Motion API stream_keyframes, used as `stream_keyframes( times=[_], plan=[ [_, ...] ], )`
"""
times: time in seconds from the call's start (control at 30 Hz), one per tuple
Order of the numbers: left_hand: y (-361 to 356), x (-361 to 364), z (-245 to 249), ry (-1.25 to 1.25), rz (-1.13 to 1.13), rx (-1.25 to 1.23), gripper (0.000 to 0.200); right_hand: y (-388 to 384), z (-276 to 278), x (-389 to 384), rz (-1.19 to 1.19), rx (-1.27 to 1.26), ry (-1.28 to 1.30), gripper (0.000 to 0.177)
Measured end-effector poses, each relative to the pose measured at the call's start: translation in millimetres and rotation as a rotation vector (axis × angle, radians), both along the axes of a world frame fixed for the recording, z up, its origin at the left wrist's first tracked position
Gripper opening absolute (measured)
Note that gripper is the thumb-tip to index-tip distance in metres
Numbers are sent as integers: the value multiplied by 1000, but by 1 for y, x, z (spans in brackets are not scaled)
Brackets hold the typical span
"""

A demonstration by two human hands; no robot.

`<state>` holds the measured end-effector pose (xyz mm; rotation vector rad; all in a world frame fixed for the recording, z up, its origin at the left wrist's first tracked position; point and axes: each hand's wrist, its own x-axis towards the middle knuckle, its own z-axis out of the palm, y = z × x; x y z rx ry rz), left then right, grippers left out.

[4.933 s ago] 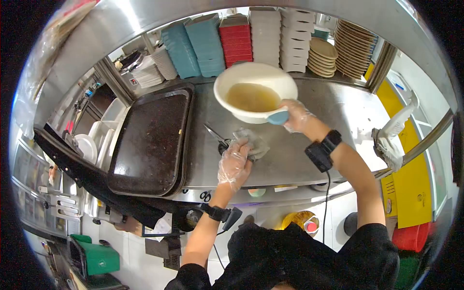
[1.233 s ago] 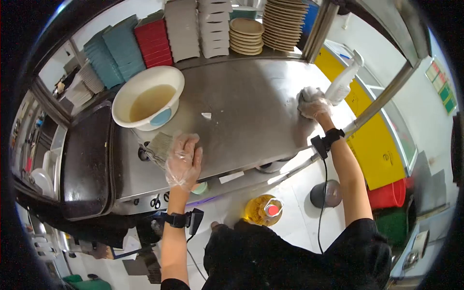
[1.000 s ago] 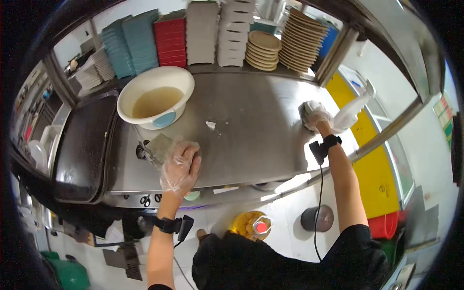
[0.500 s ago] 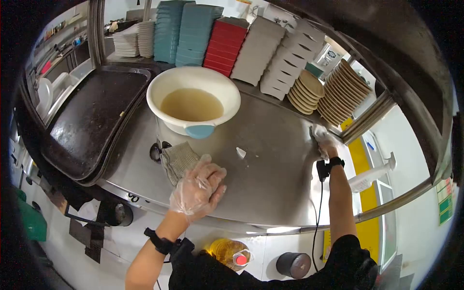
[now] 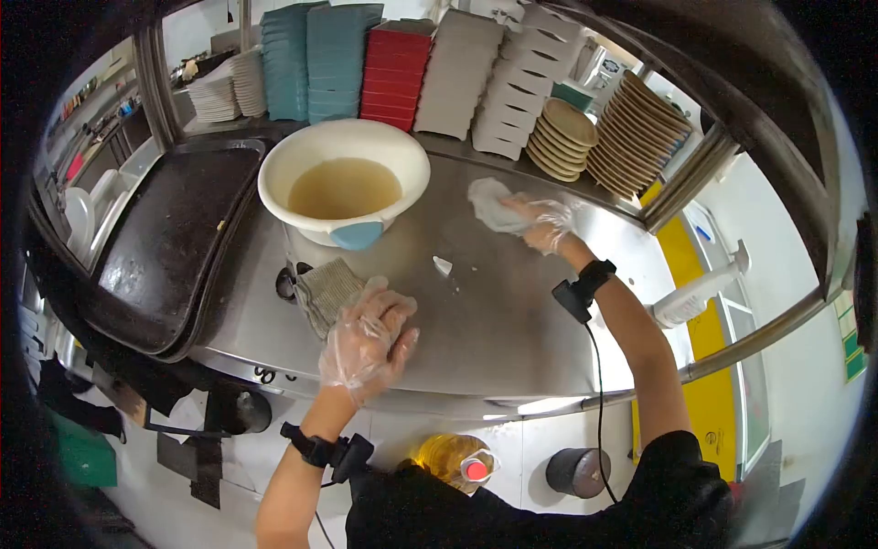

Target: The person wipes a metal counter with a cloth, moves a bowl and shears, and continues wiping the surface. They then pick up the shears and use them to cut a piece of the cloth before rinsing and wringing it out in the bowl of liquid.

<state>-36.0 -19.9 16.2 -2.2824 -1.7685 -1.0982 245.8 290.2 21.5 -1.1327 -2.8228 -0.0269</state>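
My right hand, in a clear plastic glove, presses a whitish cloth onto the steel table. The cloth lies bunched under the fingers, near the back of the tabletop. My left hand, also gloved, rests at the table's front edge with thumb and fingers apart, holding nothing. Beside its fingertips lies a folded grey-green ribbed cloth, and a dark, rounded object sticks out to its left. A small white scrap and some crumbs lie between my hands.
A white basin of cloudy brownish liquid stands at the back left, beside stacked dark trays. Teal, red and grey dishes and brown plates line the back. A yellow oil jug stands on the floor below.
My right hand has swept the whitish cloth leftward across the table from the right end. The left hand stays in about the same place by the folded cloth. The view has shifted slightly.
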Motion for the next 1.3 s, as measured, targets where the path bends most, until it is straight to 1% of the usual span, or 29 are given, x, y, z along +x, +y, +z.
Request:
stream_keyframes(
  times=[0.03,0.1,0.13,0.17,0.23,0.3,0.37,0.4,0.43,0.47,0.5,0.57,0.6,0.63,0.67,0.7,0.77,0.8,0.83,0.87,0.9,0.93,0.97,1.0,1.07,1.13,1.2,1.27,1.3],
  plan=[
    [-1,1,1,-12,5,6,27,-24,9,-11,46,2,7,61],
    [0,1,0,-11,-6,12,26,-47,10,-21,71,81,-99,61],
    [1,0,0,-21,-9,17,26,-60,13,-26,104,161,-215,62],
    [0,0,0,-13,-10,15,26,-92,33,-33,79,-25,-129,77],
    [-1,0,1,-36,-15,25,25,-127,35,-32,53,-17,-163,78],
    [-1,2,0,-47,-16,55,24,-160,49,-28,53,-75,-158,76],
    [-1,3,1,-52,-9,76,24,-179,49,-10,84,-162,-190,63],
    [-4,3,2,-46,1,28,24,-186,45,4,93,-175,-138,58],
    [-5,1,2,-35,24,-18,24,-177,8,27,322,-600,474,65],
    [-3,0,1,-156,-45,139,22,-173,-4,46,345,-801,726,68],
    [-6,-5,5,-133,-20,133,22,-169,-15,65,390,-995,978,72],
    [-10,-18,11,-172,41,208,21,-179,0,103,211,-489,591,68],
    [-10,-31,11,-188,87,255,15,-178,0,124,180,-20,308,66],
    [-5,-52,2,-130,160,291,13,-173,-8,155,113,-104,448,61],
    [-3,-72,-4,-72,233,324,12,-174,-7,173,-74,-90,344,57],
    [-6,-83,5,-100,404,219,11,-175,-6,192,-251,-84,218,53],
    [5,-138,-9,60,491,101,14,-182,0,215,-534,157,-212,56],
    [15,-157,-18,68,569,-9,21,-185,-4,221,-534,291,-261,59],
    [17,-164,-12,75,571,-9,21,-218,37,173,-721,241,-283,63],
    [19,-168,-5,47,542,-210,24,-218,31,174,-722,237,-278,63],
    [21,-170,3,18,507,-411,26,-219,21,177,-611,347,-206,65],
    [26,-163,12,21,539,-499,27,-228,24,166,-569,341,-145,67],
    [29,-163,15,25,532,-500,27,-237,27,154,-526,334,-86,69],
    [33,-162,17,217,409,-561,23,-247,34,130,-452,437,-61,65],
    [44,-164,15,406,283,-611,20,-254,35,103,-309,568,48,61],
    [67,-182,-19,1008,211,-644,12,-263,39,80,-299,500,29,59],
    [91,-215,-73,391,464,-729,9,-267,40,60,-291,482,58,58],
    [78,-219,-66,975,192,-467,9,-273,50,43,-207,308,184,59],
    [66,-217,-58,978,190,-468,9,-279,57,32,-157,340,237,55]
  ],
)
